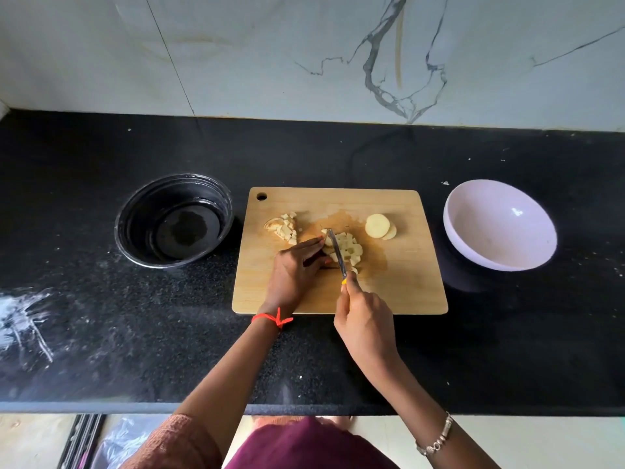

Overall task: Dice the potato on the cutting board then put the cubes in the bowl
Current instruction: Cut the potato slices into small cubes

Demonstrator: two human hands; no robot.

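Head view, single entry. Cutting board point(399, 286): pale wood, hanging hole at far left corner, lying flat on a black speckled counter point(338, 360) between two bowls. Knife point(336, 250): narrow blade, yellow at the handle end, tip pointing away from the person, edge down in the middle heap of potato. Right hand point(367, 324): fingers wrapped closed around the knife handle, forefinger lying along its top. Left hand point(294, 269): palm down on the board, fingertips pressed against the left flank of the heap, steadying it; whether they pinch a piece or only press it cannot be told. Middle heap of potato point(350, 248): partly cubed, just right of the blade. Finished cubes point(286, 228): a smaller pile toward the far left of the board, resting against a skin-on end piece. Round slices point(379, 226): stacked, uncut, far right of the heap. White bowl point(500, 225): right of the board, no potato in it. Black bowl point(174, 220): left of the board, likewise holding no potato. Judgement on the step in hand: dicing is about midway, with no transfer made. It goes best with the left fingertips curled back from the edge, the blade brought straight down at even spacing, and loose cubes kept clear of the stroke so none roll off the board. The slices want cutting before anything is carried to a bowl.
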